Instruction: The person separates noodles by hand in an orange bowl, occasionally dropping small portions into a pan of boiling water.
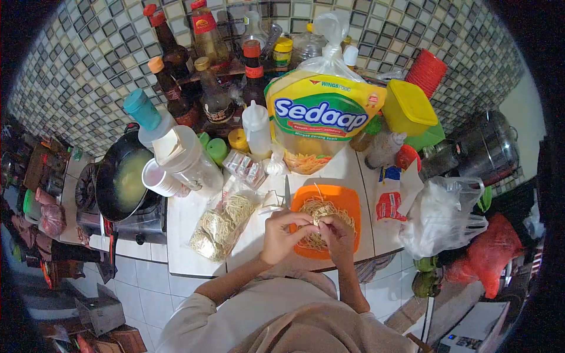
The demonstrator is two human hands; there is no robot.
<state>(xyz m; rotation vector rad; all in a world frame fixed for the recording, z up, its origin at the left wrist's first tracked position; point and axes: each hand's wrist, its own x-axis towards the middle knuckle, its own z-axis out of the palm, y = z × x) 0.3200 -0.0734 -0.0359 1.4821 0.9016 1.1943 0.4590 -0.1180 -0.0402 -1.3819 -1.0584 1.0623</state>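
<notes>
We see kitchen, cooking area against mosaic-tiled wall (106, 59). At left of frame, black wok (126, 179) on stove (150, 220), yellowish liquid inside. Across upper centre, sauce bottles (206, 35) crowd shelf along wall; Sedaap pouch (323, 115) stands below. At centre, we see white-tiled counter (185, 247) with noodle pack (220, 229). At right, large dark pot (491, 144).

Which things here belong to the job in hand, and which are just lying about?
In the job:
- left hand and right hand, at the noodles
- orange tray under them
- noodle pack, likely

Lying about, it seems:
- knife
- Sedaap pouch
- squeeze bottle
- white bag
- yellow box

Can't tell: wok.
</notes>
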